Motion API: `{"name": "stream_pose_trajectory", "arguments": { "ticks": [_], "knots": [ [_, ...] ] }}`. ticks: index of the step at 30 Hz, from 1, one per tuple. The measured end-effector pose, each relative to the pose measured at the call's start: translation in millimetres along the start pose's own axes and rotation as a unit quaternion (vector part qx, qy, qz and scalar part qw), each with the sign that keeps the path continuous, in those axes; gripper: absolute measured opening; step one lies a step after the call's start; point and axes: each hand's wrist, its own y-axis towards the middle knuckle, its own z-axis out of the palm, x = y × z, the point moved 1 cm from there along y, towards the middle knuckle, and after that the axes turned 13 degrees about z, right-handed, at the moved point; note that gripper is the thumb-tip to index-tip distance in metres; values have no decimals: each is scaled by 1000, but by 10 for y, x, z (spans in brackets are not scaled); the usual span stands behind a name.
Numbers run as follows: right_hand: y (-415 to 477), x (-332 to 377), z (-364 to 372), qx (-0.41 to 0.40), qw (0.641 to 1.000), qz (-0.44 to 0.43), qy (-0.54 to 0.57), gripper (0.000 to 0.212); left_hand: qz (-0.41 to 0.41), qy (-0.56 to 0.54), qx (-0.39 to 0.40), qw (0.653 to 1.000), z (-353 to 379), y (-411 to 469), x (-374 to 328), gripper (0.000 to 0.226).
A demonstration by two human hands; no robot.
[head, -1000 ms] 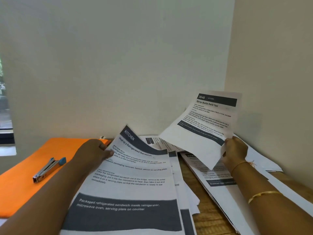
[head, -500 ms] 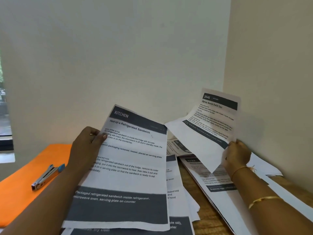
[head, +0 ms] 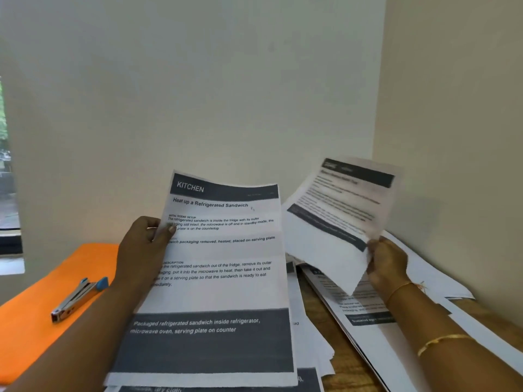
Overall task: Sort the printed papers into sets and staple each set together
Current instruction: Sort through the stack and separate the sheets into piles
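My left hand [head: 143,247] pinches the left edge of a printed sheet headed "KITCHEN, Heat up a Refrigerated Sandwich" [head: 220,278], lifted upright in front of me. My right hand [head: 386,261] grips a second printed sheet [head: 334,219] by its lower right edge; that sheet is raised, tilted and blurred. More printed papers [head: 365,312] lie spread over the wooden table beneath both hands. A metal stapler with a blue end [head: 77,299] lies on the orange surface at the left, apart from both hands.
The orange surface [head: 34,329] covers the table's left part. Bare wooden table [head: 348,369] shows between the paper piles. Walls close the corner behind and at the right. A window edge [head: 8,193] is at the far left.
My left hand has lifted the sandwich sheet off the pile to upright. The right hand's sheet has swung left toward it and is now blurred with motion.
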Motion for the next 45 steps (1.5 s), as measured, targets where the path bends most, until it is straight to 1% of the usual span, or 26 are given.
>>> {"name": "stream_pose_trajectory", "arguments": {
  "ticks": [2,3,6,10,14,18,20,22,24,26,27,28,30,32,34,37,38,40,42,44,45],
  "knots": [
    [-119,-28,135,124,991,50,3,21,-5,-3,2,1000,32,-12,10,13],
    [-186,-42,206,175,983,59,-19,19,-5,-3,5,1000,49,-22,8,12],
    [-354,-88,333,275,956,68,-79,22,-14,-5,25,1000,124,-55,1,7],
    [-493,-134,433,354,924,83,-117,27,-42,-21,32,998,195,-83,38,6],
    [-624,-149,491,394,903,88,-145,30,-43,-20,27,999,261,-100,13,6],
    [-720,-148,528,470,864,131,-122,46,-37,5,1,999,283,-83,-14,8],
    [-773,-161,550,493,852,123,-125,42,-38,5,-13,999,282,-90,-25,10],
    [-775,-213,575,476,862,80,-157,34,-44,-2,-20,999,283,-101,-43,13],
    [-713,-218,583,416,892,42,-172,28,-59,-21,-22,998,264,-96,-48,15],
    [-601,-158,542,357,925,24,-125,25,-77,-42,-22,996,239,-77,-33,18],
    [-528,-115,504,328,940,21,-91,25,-79,-9,-2,997,222,-62,-15,21],
    [-440,-67,453,296,953,19,-61,25,-84,56,41,994,208,-60,-11,26],
    [-233,-14,339,222,975,14,-27,27,-94,185,154,966,208,-92,-1,39],
    [-48,-16,243,154,988,14,-10,29,-103,255,237,932,219,-151,-3,64],
    [52,-25,175,107,994,16,0,27,-124,262,284,914,225,-177,41,87],
    [100,-28,128,73,997,24,1,23,-164,252,334,893,205,-187,90,101],
    [110,-29,120,66,997,25,4,23,-170,259,343,887,193,-190,86,102],
    [121,-31,110,55,998,23,7,23,-169,279,354,877,176,-188,82,93],
    [126,-34,106,48,999,20,0,24,-162,307,357,867,168,-173,83,73],
    [143,-35,107,45,999,19,-6,24,-156,320,348,867,151,-134,110,48],
    [146,-37,106,44,999,18,-9,23,-161,317,344,869,149,-111,152,41]
  ]
}}
